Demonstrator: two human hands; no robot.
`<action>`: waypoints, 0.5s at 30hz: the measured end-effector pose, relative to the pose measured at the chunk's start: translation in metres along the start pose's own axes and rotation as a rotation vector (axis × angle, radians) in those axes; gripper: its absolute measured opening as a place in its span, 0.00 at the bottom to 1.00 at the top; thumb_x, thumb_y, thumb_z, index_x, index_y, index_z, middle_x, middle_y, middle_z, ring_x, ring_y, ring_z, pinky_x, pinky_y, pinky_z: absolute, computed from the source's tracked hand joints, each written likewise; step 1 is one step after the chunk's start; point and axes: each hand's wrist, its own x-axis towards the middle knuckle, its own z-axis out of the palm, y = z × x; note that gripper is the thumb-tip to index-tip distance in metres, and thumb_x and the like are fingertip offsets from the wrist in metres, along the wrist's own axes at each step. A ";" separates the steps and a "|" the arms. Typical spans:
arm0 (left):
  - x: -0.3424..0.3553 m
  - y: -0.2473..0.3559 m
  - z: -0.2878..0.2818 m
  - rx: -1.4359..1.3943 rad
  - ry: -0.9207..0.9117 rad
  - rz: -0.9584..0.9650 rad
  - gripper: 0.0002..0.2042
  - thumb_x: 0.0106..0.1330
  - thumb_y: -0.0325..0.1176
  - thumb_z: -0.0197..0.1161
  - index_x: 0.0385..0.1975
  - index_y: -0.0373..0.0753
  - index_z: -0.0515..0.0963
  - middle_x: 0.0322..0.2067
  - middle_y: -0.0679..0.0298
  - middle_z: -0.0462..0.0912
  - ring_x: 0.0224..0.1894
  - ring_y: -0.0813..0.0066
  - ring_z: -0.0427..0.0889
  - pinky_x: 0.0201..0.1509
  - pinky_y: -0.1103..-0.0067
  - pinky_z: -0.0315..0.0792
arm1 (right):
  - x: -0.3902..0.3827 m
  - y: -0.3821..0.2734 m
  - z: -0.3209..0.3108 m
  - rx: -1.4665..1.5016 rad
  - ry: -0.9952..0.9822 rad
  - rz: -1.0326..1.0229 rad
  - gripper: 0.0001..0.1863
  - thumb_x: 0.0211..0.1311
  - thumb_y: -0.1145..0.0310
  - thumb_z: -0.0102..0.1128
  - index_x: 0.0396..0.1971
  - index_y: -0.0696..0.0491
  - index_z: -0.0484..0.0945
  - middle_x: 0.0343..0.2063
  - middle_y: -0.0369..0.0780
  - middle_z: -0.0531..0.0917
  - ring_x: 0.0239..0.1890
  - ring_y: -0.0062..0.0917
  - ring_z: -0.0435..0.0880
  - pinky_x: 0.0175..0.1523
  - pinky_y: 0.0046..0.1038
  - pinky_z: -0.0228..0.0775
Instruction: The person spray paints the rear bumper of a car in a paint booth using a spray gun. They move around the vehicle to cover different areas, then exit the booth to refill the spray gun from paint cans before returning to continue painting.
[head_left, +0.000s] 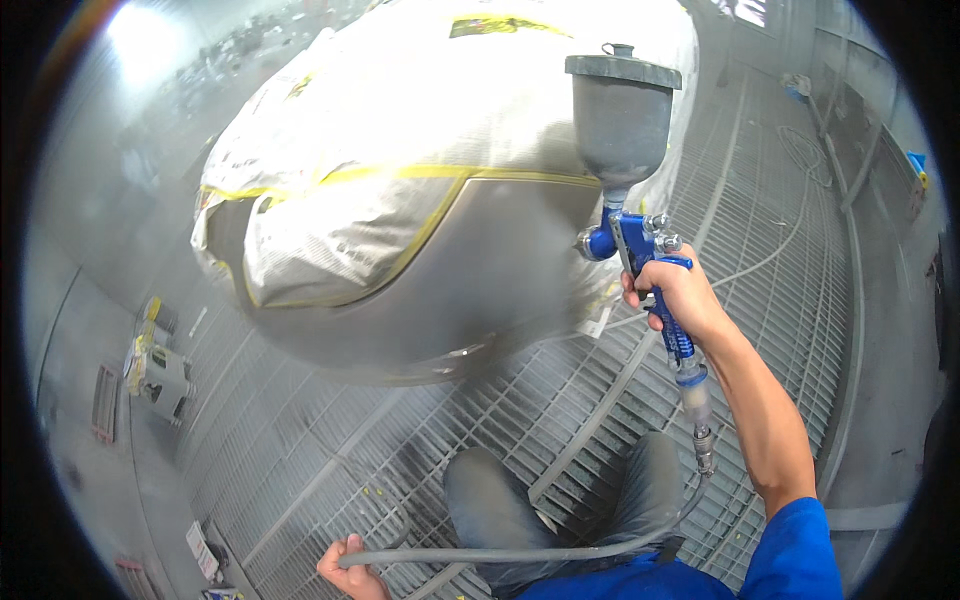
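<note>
My right hand (680, 290) is wrapped round the grip of a blue spray gun (628, 238), held upright at the right. On top of the gun sits a grey paint cup (620, 120) with a dark lid. The nozzle points left at the grey bumper (470, 270) of a car, a short gap away. At the lower left my left hand (352, 568) is closed round a grey air hose (480, 555), which crosses my lap and joins the gun's handle. White masking film (400, 110) edged with yellow tape covers the car above the bumper.
A metal grating floor (390, 450) lies underfoot. Another thin hose (775, 260) trails along it toward the far right. On the left stand paint cans (160, 375). Walls (885, 170) run along the right side, and mist hangs near the bumper.
</note>
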 end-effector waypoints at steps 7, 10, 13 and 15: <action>0.008 -0.009 0.020 -0.138 -0.008 -0.067 0.19 0.64 0.27 0.63 0.17 0.44 0.58 0.14 0.74 0.54 0.16 0.88 0.54 0.18 0.80 0.47 | 0.016 0.014 -0.053 -0.062 0.264 -0.011 0.08 0.49 0.70 0.55 0.24 0.59 0.76 0.18 0.39 0.78 0.18 0.18 0.73 0.15 0.20 0.62; 0.012 -0.005 0.016 -0.197 -0.007 -0.002 0.18 0.64 0.28 0.64 0.19 0.43 0.60 0.14 0.73 0.56 0.16 0.88 0.55 0.18 0.79 0.49 | 0.009 -0.007 -0.030 0.131 0.100 0.020 0.07 0.49 0.74 0.53 0.28 0.60 0.75 0.22 0.39 0.78 0.21 0.17 0.75 0.14 0.18 0.61; 0.011 0.000 0.033 -0.243 0.289 -0.020 0.17 0.65 0.27 0.64 0.19 0.44 0.61 0.16 0.74 0.58 0.17 0.88 0.56 0.18 0.81 0.51 | 0.006 -0.024 -0.001 0.228 -0.068 0.040 0.06 0.52 0.72 0.54 0.29 0.58 0.76 0.20 0.36 0.78 0.21 0.15 0.74 0.16 0.20 0.61; 0.015 0.009 0.033 -0.262 0.320 -0.028 0.18 0.66 0.26 0.63 0.19 0.45 0.60 0.16 0.74 0.57 0.18 0.89 0.57 0.19 0.82 0.51 | 0.008 -0.042 0.018 0.294 -0.140 0.045 0.07 0.52 0.72 0.54 0.30 0.58 0.77 0.20 0.37 0.77 0.21 0.16 0.74 0.16 0.21 0.62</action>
